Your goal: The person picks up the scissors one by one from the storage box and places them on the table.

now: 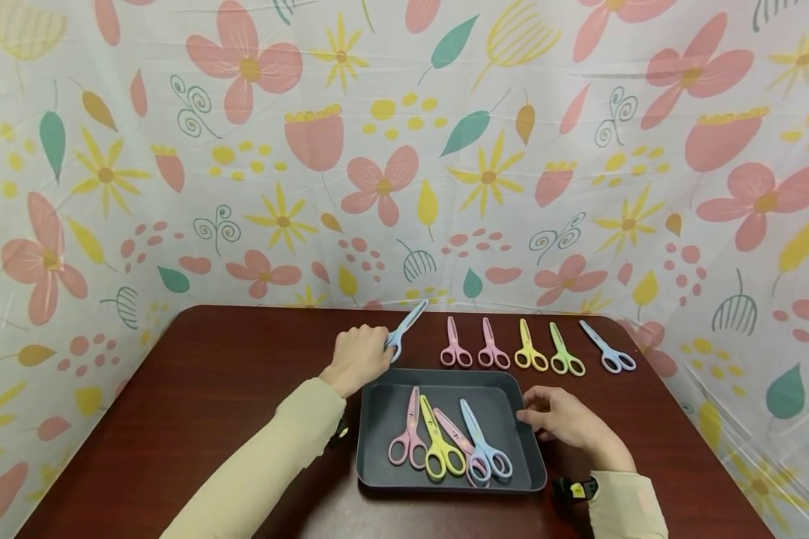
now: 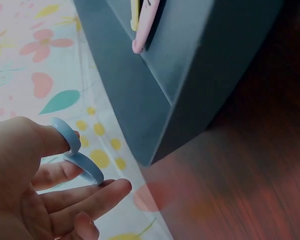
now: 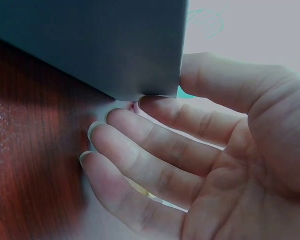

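Note:
My left hand (image 1: pixel 359 359), at the tray's far left corner, holds light blue scissors (image 1: pixel 408 322) by the handle. The blades point away, up and to the right. The left wrist view shows the thumb and a finger through the blue loops (image 2: pixel 67 135). My right hand (image 1: pixel 566 418) grips the right side of the dark grey tray (image 1: pixel 520 449), thumb at the rim and fingers curled against the outer wall. Inside lie pink scissors (image 1: pixel 413 421), yellow scissors (image 1: pixel 433 434), another pink pair (image 1: pixel 450 427) and a blue pair (image 1: pixel 475 428) partly over it.
Behind the tray, a row along the table's far edge has two pink scissors (image 1: pixel 452 340), yellow scissors (image 1: pixel 526 340), green scissors (image 1: pixel 559 344) and slanted blue scissors (image 1: pixel 601 344). The brown table (image 1: pixel 243 374) backs onto a flowered curtain (image 1: pixel 404 150).

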`<state>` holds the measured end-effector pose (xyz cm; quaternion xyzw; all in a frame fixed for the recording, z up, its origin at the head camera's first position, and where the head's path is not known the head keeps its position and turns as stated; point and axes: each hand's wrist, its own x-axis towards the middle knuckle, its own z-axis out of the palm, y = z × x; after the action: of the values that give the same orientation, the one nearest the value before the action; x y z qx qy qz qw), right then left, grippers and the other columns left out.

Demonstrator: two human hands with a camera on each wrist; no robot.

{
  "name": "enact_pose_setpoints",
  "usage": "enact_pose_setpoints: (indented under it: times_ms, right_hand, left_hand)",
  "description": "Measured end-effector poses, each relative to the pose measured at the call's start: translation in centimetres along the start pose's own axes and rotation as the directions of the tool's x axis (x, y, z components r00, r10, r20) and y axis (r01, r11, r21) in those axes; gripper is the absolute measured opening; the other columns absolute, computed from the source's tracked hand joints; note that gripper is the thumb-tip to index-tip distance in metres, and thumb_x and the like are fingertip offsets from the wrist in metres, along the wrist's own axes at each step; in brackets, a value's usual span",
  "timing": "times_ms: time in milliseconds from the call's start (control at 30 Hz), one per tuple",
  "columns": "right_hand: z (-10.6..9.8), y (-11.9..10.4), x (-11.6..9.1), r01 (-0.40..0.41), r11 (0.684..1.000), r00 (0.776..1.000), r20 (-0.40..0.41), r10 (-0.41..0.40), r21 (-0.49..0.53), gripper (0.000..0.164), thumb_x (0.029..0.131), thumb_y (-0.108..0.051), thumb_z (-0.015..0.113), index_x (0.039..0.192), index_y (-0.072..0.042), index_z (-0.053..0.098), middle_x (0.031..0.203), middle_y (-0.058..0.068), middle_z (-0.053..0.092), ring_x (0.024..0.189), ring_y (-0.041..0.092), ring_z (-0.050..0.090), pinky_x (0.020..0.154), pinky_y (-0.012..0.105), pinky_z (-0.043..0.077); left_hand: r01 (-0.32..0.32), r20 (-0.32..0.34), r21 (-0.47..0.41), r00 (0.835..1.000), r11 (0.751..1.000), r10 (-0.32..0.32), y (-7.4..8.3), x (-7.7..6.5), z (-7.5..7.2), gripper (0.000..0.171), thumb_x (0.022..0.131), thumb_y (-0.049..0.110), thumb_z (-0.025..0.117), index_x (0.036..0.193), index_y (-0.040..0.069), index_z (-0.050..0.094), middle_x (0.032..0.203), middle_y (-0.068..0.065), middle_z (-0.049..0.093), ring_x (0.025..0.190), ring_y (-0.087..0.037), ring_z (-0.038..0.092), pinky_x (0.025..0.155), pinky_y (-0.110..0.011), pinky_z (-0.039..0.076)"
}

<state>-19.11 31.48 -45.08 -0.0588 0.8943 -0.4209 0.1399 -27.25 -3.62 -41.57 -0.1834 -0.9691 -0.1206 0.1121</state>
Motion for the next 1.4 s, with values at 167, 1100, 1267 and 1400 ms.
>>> enact_pose_setpoints:
  times_ms: [167,1100,1267,1400]
  right_hand:
    - [0.0,0.1,0.1,-0.003,1.000,1.000,-0.002,0.003,0.008,0.029,0.091,-0.015,0.069,0.110,0.004,0.059,0.084,0.009,0.061,0.070,0.023,0.063,0.063,0.040,0.055]
    - [0.0,0.5,-0.2,-0.007,1.000,1.000,0.006,0.007,0.015,0.028,0.091,-0.017,0.069,0.109,0.003,0.060,0.087,0.009,0.062,0.072,0.022,0.063,0.063,0.039,0.054]
    - [0.0,0.3,-0.1,0.003,1.000,1.000,0.008,-0.003,0.026,0.028,0.091,-0.016,0.069,0.109,0.003,0.060,0.087,0.009,0.062,0.072,0.023,0.063,0.063,0.040,0.054]
    - [0.0,0.3,0.1,0.011,1.000,1.000,0.020,-0.012,0.026,0.027,0.091,-0.016,0.069,0.109,0.003,0.061,0.086,0.009,0.063,0.071,0.023,0.063,0.063,0.040,0.054]
  left_hand:
    - [0.049,0.078,0.053,0.996,0.997,-0.053,0.7,1.9,0.9,0.032,0.092,0.029,0.062,0.066,0.015,0.052,0.055,0.001,0.044,0.050,-0.018,0.047,0.046,-0.034,0.037]
    - [0.300,0.281,0.235,0.889,0.924,-0.360,4.8,6.3,5.3,0.022,0.085,0.035,0.066,0.088,0.013,0.069,0.072,-0.003,0.061,0.063,-0.020,0.057,0.049,-0.036,0.044]
    - [0.286,0.292,0.272,0.885,0.919,-0.362,5.2,6.7,6.0,0.025,0.085,0.037,0.065,0.094,0.014,0.071,0.076,-0.002,0.063,0.062,-0.018,0.056,0.047,-0.037,0.045]
    - [0.301,0.288,0.272,0.881,0.914,-0.375,5.2,6.5,6.6,0.028,0.085,0.039,0.066,0.095,0.014,0.072,0.077,-0.003,0.063,0.062,-0.018,0.055,0.046,-0.037,0.044]
